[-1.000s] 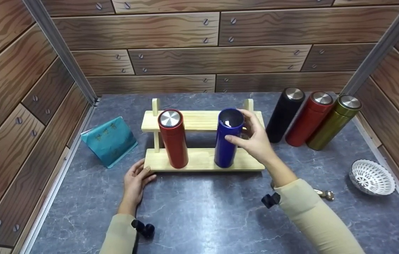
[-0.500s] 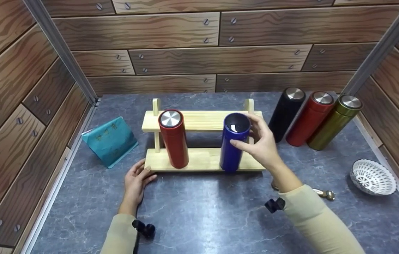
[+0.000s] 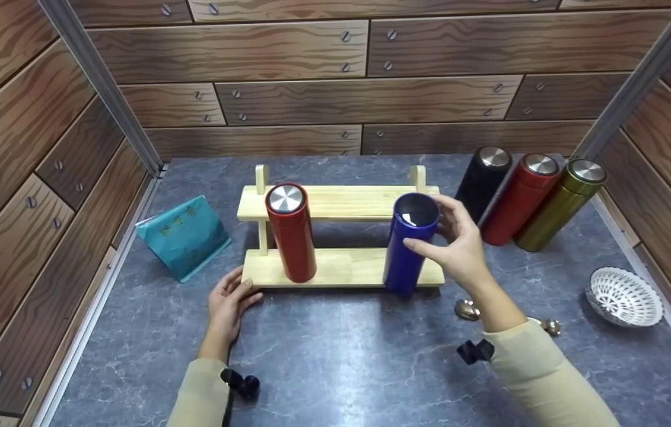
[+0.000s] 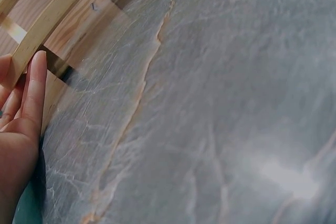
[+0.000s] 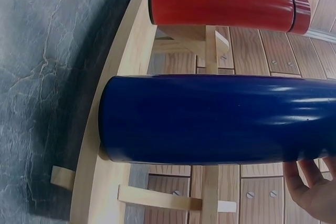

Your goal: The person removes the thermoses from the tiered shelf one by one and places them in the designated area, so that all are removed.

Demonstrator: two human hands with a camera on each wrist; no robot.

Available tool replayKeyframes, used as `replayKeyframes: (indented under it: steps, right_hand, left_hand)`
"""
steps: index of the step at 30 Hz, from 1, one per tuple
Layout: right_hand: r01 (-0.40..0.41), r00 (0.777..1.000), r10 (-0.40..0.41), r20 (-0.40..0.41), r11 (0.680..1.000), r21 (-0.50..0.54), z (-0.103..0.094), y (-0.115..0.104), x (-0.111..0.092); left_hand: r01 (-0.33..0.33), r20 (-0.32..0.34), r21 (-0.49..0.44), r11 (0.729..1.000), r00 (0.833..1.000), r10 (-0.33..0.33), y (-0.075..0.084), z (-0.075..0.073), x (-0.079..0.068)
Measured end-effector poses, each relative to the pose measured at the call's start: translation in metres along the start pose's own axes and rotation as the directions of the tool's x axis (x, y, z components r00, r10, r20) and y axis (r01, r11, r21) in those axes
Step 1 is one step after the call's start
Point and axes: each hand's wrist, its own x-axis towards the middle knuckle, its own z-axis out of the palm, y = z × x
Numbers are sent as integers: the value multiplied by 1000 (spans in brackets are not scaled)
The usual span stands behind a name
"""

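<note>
My right hand (image 3: 463,252) holds a blue thermos flask (image 3: 405,261) near its top, thumb on the near side and fingers round the right. The flask has a dark glossy top and stands upright, slightly tilted. Its base overlaps the front edge of the lower board of a two-tier wooden rack (image 3: 341,201); in the right wrist view the base (image 5: 107,119) shows right at that board. With thumb above and fingers below, my left hand (image 3: 225,308) grips the lower board's left front corner. A red thermos flask (image 3: 293,249) with a steel lid stands on the lower board's left part.
Black (image 3: 480,184), red (image 3: 516,201) and olive-green (image 3: 557,207) thermos flasks stand in a row right of the rack. A white openwork bowl (image 3: 625,296) sits far right. Shiny metal utensils (image 3: 467,309) lie partly under my right forearm. A teal pouch (image 3: 187,237) stands left.
My right hand has carried the blue flask rightward and slightly towards me, from the board's middle to its front right part. The left hand stays on the rack's corner.
</note>
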Motion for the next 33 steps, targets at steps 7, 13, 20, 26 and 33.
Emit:
replayKeyframes:
  steps: [7, 13, 20, 26, 33]
  right_hand:
    - [-54, 998, 53, -47, 998, -35, -7, -11, -2]
    - [-52, 997, 48, -58, 996, -75, -10, -31, -4]
    - [-35, 996, 28, -83, 996, -87, -21, -32, -5]
    - [-44, 992, 36, -122, 997, -67, -38, -14, -4]
    - [-34, 986, 33, -161, 999, -2, -51, -9, -5]
  left_hand:
    - [10, -1, 11, 1000, 1000, -10, 1, 1, -1]
    - [15, -11, 7, 1000, 1000, -15, 1, 1, -1]
    - [14, -4, -7, 1000, 1000, -14, 2, 1, -2]
    - [11, -2, 3, 1000, 1000, -11, 1, 1, -1]
    - [9, -15, 12, 1000, 1000, -9, 1, 1, 0]
